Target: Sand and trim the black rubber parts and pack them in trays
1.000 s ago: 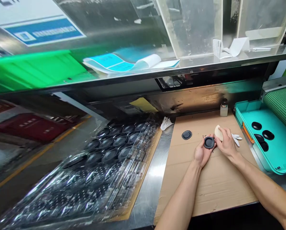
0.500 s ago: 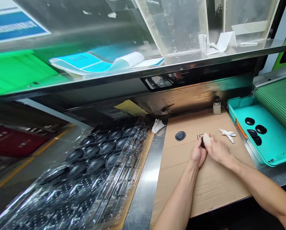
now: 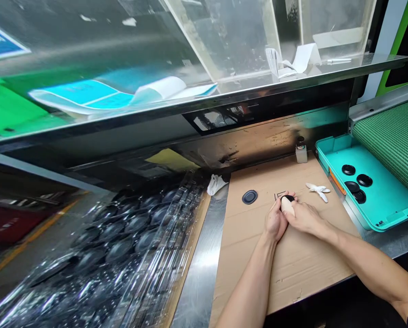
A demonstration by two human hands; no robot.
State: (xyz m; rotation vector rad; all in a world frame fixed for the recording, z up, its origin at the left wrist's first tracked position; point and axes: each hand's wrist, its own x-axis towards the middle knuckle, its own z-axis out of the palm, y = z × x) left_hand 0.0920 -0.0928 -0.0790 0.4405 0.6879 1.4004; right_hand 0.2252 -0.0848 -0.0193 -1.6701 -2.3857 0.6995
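My left hand (image 3: 275, 223) is closed around a small round black part (image 3: 288, 198) above the cardboard sheet (image 3: 252, 255). Pressed against the part's face is a cream-coloured pad (image 3: 287, 207), perhaps folded cloth or a sponge, gripped by my right hand (image 3: 301, 217). Fingers cover much of both things. A flat dark oval part (image 3: 249, 197) lies alone on the cardboard, left of my hands. Crumpled white pieces (image 3: 318, 191), cloth or paper, rest to their right. Behind them stands a small bottle with a dark cap (image 3: 301, 152).
At right, a teal tray (image 3: 378, 207) holds several black round parts beside a green conveyor belt (image 3: 391, 132). Clear plastic trays (image 3: 132, 255) with many dark parts are stacked at left. A metal shelf (image 3: 245, 91) with papers overhangs the back; white tissue (image 3: 216, 184) lies near the cardboard.
The view has shifted slightly, so the scene sits further left. The cream pad has moved lower over the black part, showing more of the part's upper side.
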